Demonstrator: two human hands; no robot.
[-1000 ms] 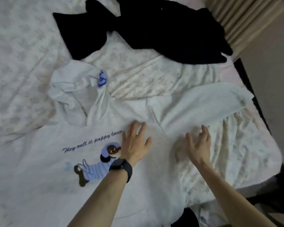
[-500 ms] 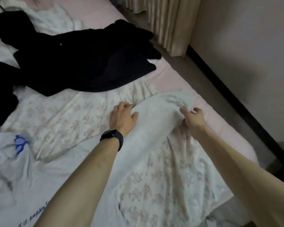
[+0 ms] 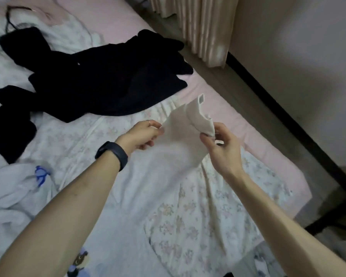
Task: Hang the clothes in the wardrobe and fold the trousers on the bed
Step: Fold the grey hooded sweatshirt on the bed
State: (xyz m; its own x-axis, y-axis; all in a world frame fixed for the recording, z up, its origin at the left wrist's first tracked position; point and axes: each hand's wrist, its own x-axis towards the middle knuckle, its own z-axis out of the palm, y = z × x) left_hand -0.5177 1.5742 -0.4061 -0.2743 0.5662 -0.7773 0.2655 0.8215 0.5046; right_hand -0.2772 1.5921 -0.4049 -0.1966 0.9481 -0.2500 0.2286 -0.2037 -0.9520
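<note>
A white hoodie (image 3: pixel 128 186) with a cartoon print lies spread on the bed. Its sleeve (image 3: pixel 185 134) is lifted off the bed between my hands. My left hand (image 3: pixel 143 133) pinches the sleeve's left edge. My right hand (image 3: pixel 221 145) pinches the cuff end on the right, which stands up above my fingers. The hood (image 3: pixel 18 182) with a blue cord lies bunched at the left. A black garment (image 3: pixel 100 76) lies spread across the far part of the bed.
The bed carries a floral sheet (image 3: pixel 208 216) over a pink mattress cover (image 3: pixel 268 156). Its right edge runs diagonally beside a strip of floor (image 3: pixel 278 120), a dark skirting board and a beige curtain (image 3: pixel 200 27). A thin black cord (image 3: pixel 8 19) lies at the far left.
Both hands left the flat hoodie, reached to the right sleeve, took hold of it and lifted it off the bed. The view swung right toward the wall.
</note>
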